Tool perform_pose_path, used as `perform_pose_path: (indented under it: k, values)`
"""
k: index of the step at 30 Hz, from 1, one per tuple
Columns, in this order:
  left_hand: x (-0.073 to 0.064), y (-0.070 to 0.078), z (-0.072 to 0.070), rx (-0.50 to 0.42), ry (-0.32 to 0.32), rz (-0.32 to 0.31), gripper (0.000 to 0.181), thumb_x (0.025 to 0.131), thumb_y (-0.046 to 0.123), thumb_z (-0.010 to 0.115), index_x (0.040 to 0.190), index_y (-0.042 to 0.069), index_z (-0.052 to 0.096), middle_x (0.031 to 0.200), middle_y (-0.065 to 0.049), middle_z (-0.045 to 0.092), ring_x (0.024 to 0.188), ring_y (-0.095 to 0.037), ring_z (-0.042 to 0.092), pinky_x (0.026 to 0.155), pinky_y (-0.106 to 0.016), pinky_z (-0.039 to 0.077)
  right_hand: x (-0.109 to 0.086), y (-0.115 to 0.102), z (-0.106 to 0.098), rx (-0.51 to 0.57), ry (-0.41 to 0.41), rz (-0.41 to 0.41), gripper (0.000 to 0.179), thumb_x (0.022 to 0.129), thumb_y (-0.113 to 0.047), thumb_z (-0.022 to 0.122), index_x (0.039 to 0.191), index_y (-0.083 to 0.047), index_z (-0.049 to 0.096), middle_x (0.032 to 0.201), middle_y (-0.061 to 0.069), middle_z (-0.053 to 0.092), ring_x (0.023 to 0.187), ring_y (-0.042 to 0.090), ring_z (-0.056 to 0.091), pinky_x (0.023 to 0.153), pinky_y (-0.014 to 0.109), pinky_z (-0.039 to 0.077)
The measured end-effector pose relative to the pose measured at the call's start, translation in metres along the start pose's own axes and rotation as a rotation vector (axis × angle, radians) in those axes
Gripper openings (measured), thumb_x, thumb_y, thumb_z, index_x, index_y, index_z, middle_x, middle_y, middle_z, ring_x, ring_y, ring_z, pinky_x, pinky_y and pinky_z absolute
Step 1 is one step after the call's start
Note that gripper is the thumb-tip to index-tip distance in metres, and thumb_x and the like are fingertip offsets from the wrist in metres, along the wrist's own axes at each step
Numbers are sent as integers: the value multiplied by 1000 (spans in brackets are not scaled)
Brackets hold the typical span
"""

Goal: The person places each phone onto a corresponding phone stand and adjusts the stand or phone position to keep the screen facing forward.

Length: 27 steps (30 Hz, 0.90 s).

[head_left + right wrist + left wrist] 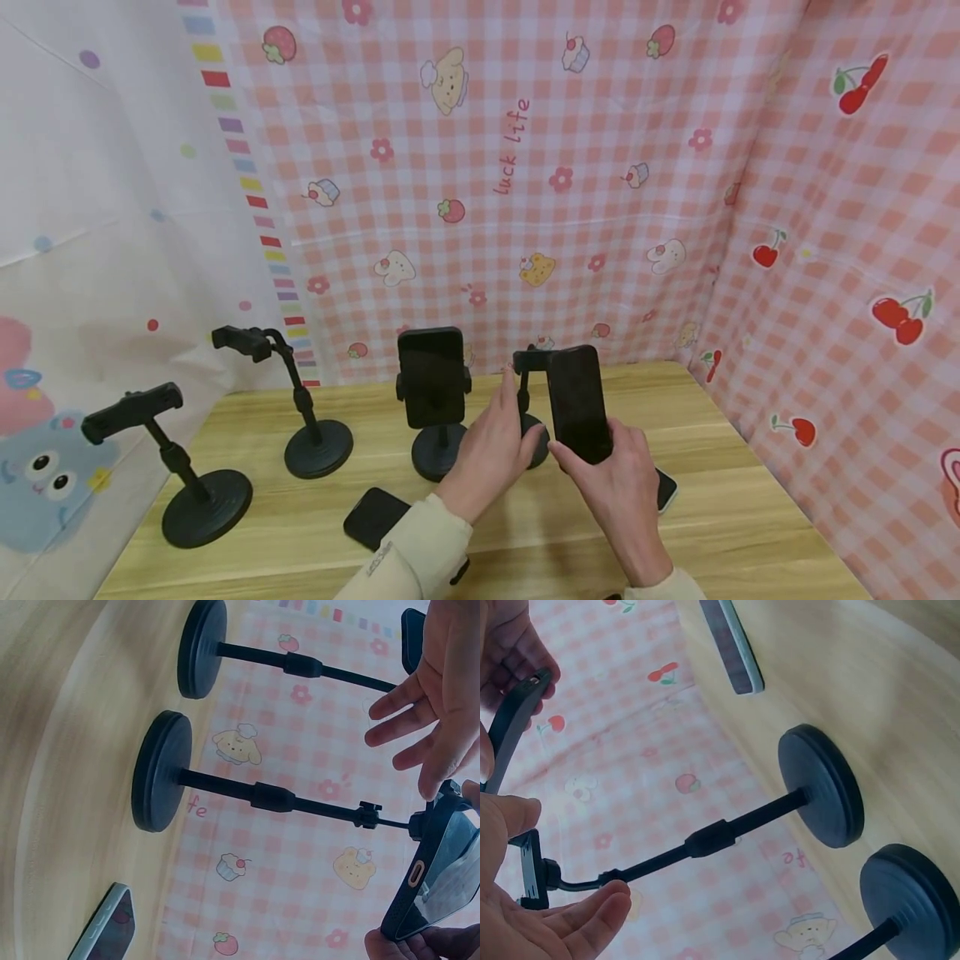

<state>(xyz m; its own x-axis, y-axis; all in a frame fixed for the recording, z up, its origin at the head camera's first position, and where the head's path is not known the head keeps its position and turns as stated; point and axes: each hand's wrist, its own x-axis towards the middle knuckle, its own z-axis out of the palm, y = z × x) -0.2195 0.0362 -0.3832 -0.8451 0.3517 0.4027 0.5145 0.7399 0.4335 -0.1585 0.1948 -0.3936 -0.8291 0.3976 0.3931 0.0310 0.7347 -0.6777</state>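
My right hand (618, 492) grips a black smartphone (579, 404) by its lower part, holding it upright above the table. Just left of that phone is a black phone stand with a clamp (531, 360) on top; its pole and round base (821, 786) show fully in the left wrist view. My left hand (487, 458) is raised beside this stand, fingers extended, thumb and fingertips around the clamp (532, 870). From the right wrist view, the phone's edge (416, 874) overlaps the top of the stand, and the left fingers (409, 731) reach in from above.
Left of my hands, another stand holds an upright phone (432, 379). Two stands with bare clamps, one at the front left (206, 508) and one behind it (318, 450), stand farther left. Phones lie on the wooden table, one dark (375, 517), one light-edged (666, 490). Patterned cloth (487, 167) hangs behind.
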Motion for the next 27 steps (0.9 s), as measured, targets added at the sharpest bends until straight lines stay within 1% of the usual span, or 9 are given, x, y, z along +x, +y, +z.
perform_pose_path:
  k: [5, 9, 11, 16, 18, 20, 23, 24, 27]
  values:
    - [9, 2, -5, -59, -3, -20, 88, 100, 36, 59, 158, 2, 3, 151, -23, 39, 90, -29, 69, 73, -39, 57, 3, -3, -1, 24, -24, 9, 95, 69, -68, 79, 128, 3, 59, 113, 19, 58, 98, 33, 57, 80, 49, 48]
    - [15, 4, -8, -93, -1, -29, 84, 102, 33, 57, 158, 3, 2, 153, -23, 36, 89, -28, 69, 78, -40, 56, 7, -7, -2, 51, -41, 20, 95, 69, -73, 75, 128, 0, 60, 111, 16, 58, 97, 32, 57, 80, 48, 46]
    - [18, 5, -8, -99, 5, -30, 82, 102, 31, 56, 158, 3, 3, 153, -22, 36, 95, -29, 68, 82, -41, 55, 9, -9, -2, 60, -41, 18, 93, 68, -73, 75, 126, -2, 61, 110, 15, 58, 96, 31, 57, 79, 47, 46]
    - [25, 5, -9, -99, 14, -41, 77, 104, 25, 53, 159, 5, 2, 155, -20, 33, 86, -25, 67, 74, -36, 56, 12, -14, -1, 81, -48, -1, 84, 70, -67, 79, 125, -6, 62, 110, 13, 58, 94, 29, 57, 76, 46, 46]
    - [27, 5, -11, -110, 16, -31, 75, 104, 22, 52, 159, 5, 3, 158, -19, 29, 92, -26, 68, 78, -35, 56, 12, -16, 0, 90, -53, -7, 82, 71, -65, 79, 125, -6, 62, 111, 12, 58, 94, 29, 57, 76, 46, 46]
    - [28, 5, -11, -130, 22, -7, 71, 105, 19, 51, 159, 5, 8, 159, -18, 27, 108, -29, 64, 87, -39, 54, 13, -17, 1, 98, -57, -15, 84, 71, -68, 78, 125, -6, 62, 112, 12, 58, 95, 29, 57, 77, 46, 47]
    - [29, 4, -12, -159, 42, 45, 64, 104, 13, 52, 158, 4, 18, 157, -17, 33, 121, -31, 57, 95, -42, 50, 15, -20, 3, 108, -64, -25, 85, 70, -69, 77, 125, -5, 62, 111, 12, 57, 94, 28, 57, 77, 45, 47]
    - [29, 4, -12, -165, 48, 56, 63, 104, 12, 52, 157, 5, 21, 155, -16, 35, 122, -31, 56, 95, -41, 50, 16, -20, 3, 112, -67, -28, 86, 71, -70, 76, 125, -5, 62, 112, 12, 58, 94, 27, 57, 78, 45, 47]
    - [29, 4, -12, -176, 67, 83, 59, 103, 10, 53, 156, 6, 27, 150, -14, 43, 112, -28, 62, 88, -38, 53, 19, -22, 4, 123, -75, -41, 86, 71, -70, 76, 126, -5, 62, 112, 12, 58, 95, 27, 56, 78, 45, 47]
